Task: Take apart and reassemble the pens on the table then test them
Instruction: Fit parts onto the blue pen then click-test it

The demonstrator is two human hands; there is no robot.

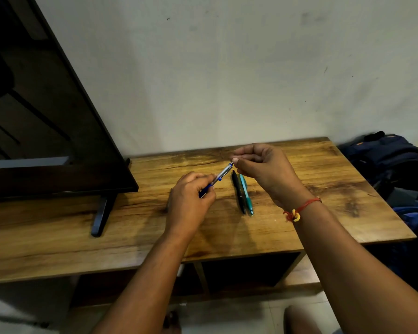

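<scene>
Head view shows a slim clear-barrelled pen with blue grip and trim (222, 174) held in the air just above the bench, slanting from 7 o'clock up to 1 o'clock. The left hand (191, 201) grips its blue lower end, fingers (204, 183) curled round the grip so that only a little blue shows past them. The right hand (263, 169) meets the pen at its upper tip, where thumb and forefinger pinch the small blue end piece; the other fingers of that hand are folded in to the palm. Whether the pen's parts are loosened or seated I cannot tell.

At 4 o'clock from the held pen, under the right hand, two more pens lie side by side on the bench, touching or nearly so and pointing roughly from 12 to 6: a matte black pen (238, 191) on the left and a teal plastic pen (247, 195) on the right.

A red and yellow thread band (297, 212) circles the right wrist. The brown wood-grain bench (323, 213) stands against a pale wall (227, 68). At 9 o'clock on the bench a dark flat screen (46, 116) stands on a black foot (101, 213). Off the bench edge at 3 o'clock sits a dark blue backpack (384, 153).
</scene>
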